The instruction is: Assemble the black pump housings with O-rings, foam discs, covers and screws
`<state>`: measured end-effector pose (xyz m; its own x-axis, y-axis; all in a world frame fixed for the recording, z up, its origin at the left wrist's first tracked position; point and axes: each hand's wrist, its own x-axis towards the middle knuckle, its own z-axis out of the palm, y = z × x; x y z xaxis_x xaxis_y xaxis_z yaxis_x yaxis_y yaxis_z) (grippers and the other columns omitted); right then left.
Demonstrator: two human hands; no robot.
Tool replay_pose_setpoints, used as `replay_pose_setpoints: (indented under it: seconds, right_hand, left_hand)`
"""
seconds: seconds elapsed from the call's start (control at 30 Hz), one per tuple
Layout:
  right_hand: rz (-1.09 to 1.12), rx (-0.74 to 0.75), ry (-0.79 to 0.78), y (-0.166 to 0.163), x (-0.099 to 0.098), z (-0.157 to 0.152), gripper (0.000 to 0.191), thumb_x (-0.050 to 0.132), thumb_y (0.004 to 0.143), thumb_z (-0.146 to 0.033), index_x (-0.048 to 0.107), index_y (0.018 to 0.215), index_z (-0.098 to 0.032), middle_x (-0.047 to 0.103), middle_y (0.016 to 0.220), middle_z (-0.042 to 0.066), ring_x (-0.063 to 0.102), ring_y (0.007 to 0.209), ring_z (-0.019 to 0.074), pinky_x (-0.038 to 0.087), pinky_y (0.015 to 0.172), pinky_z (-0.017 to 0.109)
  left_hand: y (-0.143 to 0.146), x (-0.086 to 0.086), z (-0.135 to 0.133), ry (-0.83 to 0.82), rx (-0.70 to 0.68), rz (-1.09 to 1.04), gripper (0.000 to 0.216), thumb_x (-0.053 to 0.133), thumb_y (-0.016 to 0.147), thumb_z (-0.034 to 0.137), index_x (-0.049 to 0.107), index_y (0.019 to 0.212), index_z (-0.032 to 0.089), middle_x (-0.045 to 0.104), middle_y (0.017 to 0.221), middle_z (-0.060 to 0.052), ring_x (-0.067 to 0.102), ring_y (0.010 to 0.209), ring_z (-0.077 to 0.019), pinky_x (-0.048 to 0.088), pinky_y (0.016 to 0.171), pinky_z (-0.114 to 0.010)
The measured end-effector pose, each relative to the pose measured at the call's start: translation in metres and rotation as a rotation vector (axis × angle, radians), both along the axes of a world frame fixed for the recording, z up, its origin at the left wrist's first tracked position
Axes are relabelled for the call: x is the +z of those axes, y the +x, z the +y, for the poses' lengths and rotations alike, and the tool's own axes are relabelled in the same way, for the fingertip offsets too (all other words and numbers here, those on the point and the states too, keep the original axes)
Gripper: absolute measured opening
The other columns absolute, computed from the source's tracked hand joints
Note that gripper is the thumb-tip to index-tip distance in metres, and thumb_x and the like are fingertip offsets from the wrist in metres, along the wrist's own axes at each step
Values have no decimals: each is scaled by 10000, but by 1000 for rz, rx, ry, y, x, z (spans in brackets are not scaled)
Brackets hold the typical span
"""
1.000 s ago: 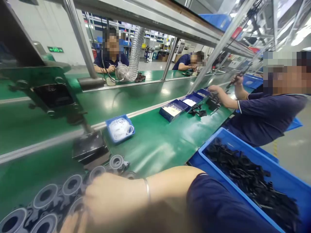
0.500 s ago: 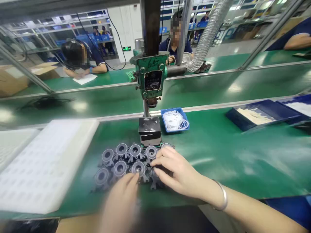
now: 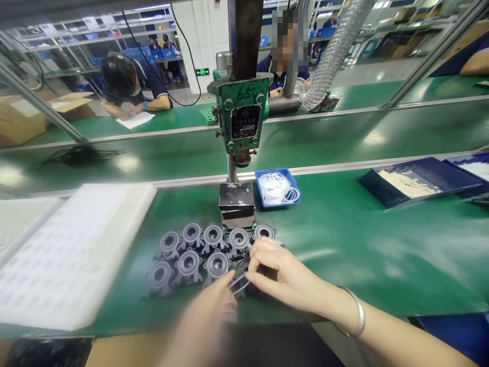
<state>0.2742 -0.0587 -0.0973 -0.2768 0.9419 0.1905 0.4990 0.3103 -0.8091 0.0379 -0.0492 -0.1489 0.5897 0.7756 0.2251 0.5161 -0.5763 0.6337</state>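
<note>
While both hands met over the near side of the green bench (image 3: 324, 219), a thin pale ring (image 3: 240, 289) lay between them, just in front of the lower-right part of a cluster. The right hand (image 3: 277, 270), with a silver bangle (image 3: 359, 316) at its wrist, pinched the ring's right side between thumb and forefinger, its other fingers curled. The left hand (image 3: 210, 316) was blurred; its forefinger pointed to the ring's left side, but whether its fingers gripped the ring could not be told. The dark round-topped parts (image 3: 189, 262) sat in two rows, five behind and four in front, the last front one partly hidden by the right hand. Behind them stood a green press (image 3: 244, 114) with a black block (image 3: 237, 196) under its ram, and just right of the block a blue tray (image 3: 280, 205) held white rings (image 3: 274, 187). A white slab (image 3: 76, 255) lay to the left, and a dark-blue tray (image 3: 376, 193) with cream-coloured pieces (image 3: 408, 184) stood well to the right. Across the bench, a co-worker (image 3: 151, 81) bent over a white sheet (image 3: 135, 120).
</note>
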Motion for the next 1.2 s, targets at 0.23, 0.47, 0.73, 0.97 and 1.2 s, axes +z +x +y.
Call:
replay_pose_setpoints:
  seconds: [0.23,0.47,0.73,0.97,1.2]
  right_hand:
    - [-308,-157,74,0,-7,-2,140,538,906,-158,552,767,-149,506,882,40,401,897,178,305,815,349]
    - [-382,-183,159,1,-15,2,154,546,918,-205,552,777,-143,498,884,49,384,901,186,302,797,345]
    - [-485,-57,247,6,-16,-2,281,451,966,-172,610,1191,-229,514,1038,79,396,990,211,338,889,383]
    - [-591,-40,263,13,-14,-7,292,504,930,-168,633,1190,-195,528,1054,91,412,1049,226,348,933,404]
    - [-546,-9,239,12,-18,-35,246,455,922,-127,623,1101,-115,532,948,88,403,937,213,353,880,408]
  left_hand:
    - [-12,5,13,477,-73,36,395,379,967,171,582,1304,201,721,1089,-65,690,1003,-145,586,861,-238]
    - [10,13,7,659,-404,386,353,477,945,160,581,1276,93,649,1287,-120,572,1262,-202,491,1080,-387]
    - [13,6,12,722,-396,392,340,460,946,150,601,1251,96,654,1284,-103,608,1214,-212,535,1024,-394]
    - [16,8,13,702,-383,415,370,465,952,186,572,1301,132,637,1313,-90,584,1246,-202,504,1053,-365]
    - [18,8,8,760,-359,443,338,429,963,204,620,1233,135,664,1275,-80,620,1195,-228,528,987,-364]
